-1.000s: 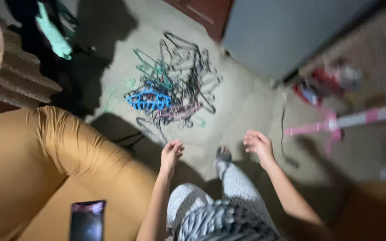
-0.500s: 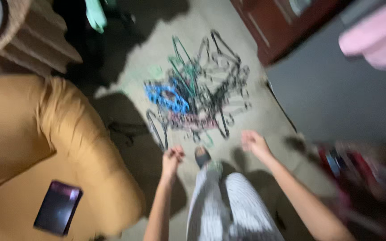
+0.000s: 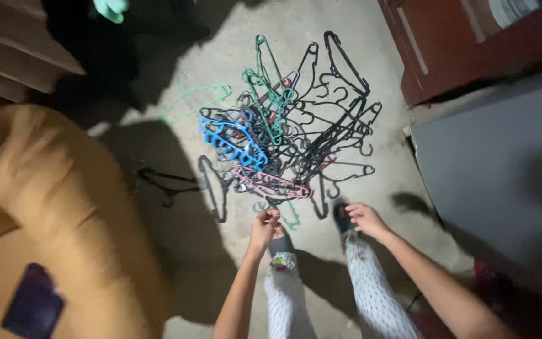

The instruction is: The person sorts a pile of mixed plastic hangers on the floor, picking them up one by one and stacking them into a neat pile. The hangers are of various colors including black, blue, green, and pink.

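Observation:
A tangled pile of clothes hangers lies on the concrete floor, black, green, pink and one blue. My left hand reaches down to the near edge of the pile, its fingers curled by a light green hanger; whether it grips anything I cannot tell. My right hand hovers with fingers loosely apart just right of the pile's near edge, holding nothing. My legs in patterned trousers stand below the hands.
A mustard sofa arm fills the left, with a dark phone on its seat. A red-brown cabinet and a grey appliance stand at the right. One black hanger lies apart at the left.
The view has swung so the pile sits centred. Both hands have dropped closer to the pile's near edge; the left hand now reaches the nearest hangers.

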